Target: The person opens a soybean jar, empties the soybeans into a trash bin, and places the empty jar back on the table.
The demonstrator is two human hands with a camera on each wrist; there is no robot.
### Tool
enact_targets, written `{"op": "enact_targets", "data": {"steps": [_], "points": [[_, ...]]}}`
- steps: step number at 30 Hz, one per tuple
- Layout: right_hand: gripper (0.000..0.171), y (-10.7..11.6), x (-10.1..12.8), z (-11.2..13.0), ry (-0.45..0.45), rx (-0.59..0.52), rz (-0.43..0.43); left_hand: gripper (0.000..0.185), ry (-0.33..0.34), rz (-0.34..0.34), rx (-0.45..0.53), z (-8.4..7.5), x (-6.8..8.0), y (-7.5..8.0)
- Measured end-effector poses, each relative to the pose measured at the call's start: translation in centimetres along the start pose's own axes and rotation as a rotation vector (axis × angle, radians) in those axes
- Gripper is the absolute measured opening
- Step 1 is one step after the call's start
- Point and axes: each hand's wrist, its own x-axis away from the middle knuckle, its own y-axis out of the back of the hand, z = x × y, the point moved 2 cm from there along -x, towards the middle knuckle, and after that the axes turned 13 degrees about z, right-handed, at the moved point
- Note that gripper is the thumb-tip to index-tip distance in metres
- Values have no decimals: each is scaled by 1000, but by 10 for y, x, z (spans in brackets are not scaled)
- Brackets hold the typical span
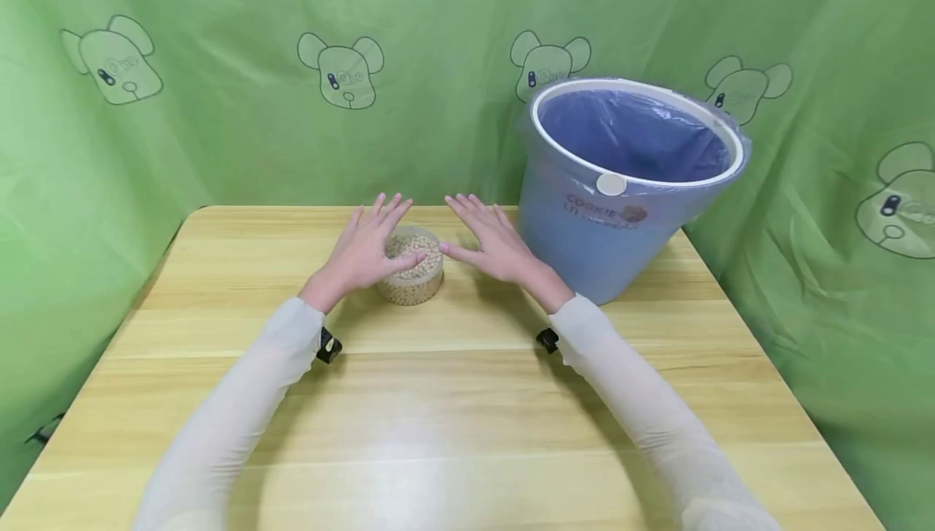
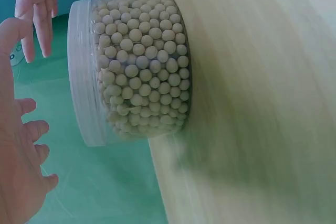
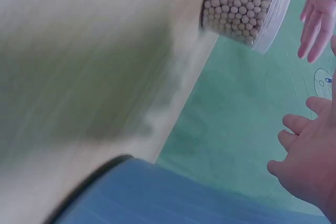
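A clear round plastic jar [image 1: 411, 291] full of small beige balls [image 2: 139, 61] stands on the wooden table near its back edge. My left hand [image 1: 363, 251] hovers at the jar's left side with fingers spread, its thumb overlapping the jar's top in the head view. To the right of the jar is my right hand [image 1: 493, 243], fingers straight and thumb pointing toward the jar's rim. Neither hand holds anything. In the right wrist view the jar [image 3: 241, 6] appears at the top, apart from the right hand [image 3: 310, 150].
A tall blue trash bin [image 1: 584, 247] with a white rim and a clear liner bag stands at the back right, close beside my right hand. Green curtains [image 1: 438, 149] with bear-head drawings hang behind and beside the table [image 1: 409, 417].
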Motion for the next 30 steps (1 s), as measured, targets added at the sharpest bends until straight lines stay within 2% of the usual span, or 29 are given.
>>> {"op": "enact_targets", "data": {"steps": [6,9,12,16,21,26,30], "points": [[87,-11,-7,-3,56,-244,15,109,10,2,134,7,4,-5],[92,-17,-11,-4,59,-373,45,117,16,-7,236,13,4,-7],[97,-24,-15,-5,55,-496,78,125,13,-6,382,20,5,-11],[100,-34,-19,-5,97,-700,139,132,-3,10,579,28,6,-19],[100,-42,-22,-3,142,-947,199,133,-38,21,769,36,6,-29],[101,-48,-25,-2,125,-1067,228,131,-61,47,939,43,5,-39],[103,-53,-29,-3,83,-1095,241,131,-53,78,988,48,3,-46]]}}
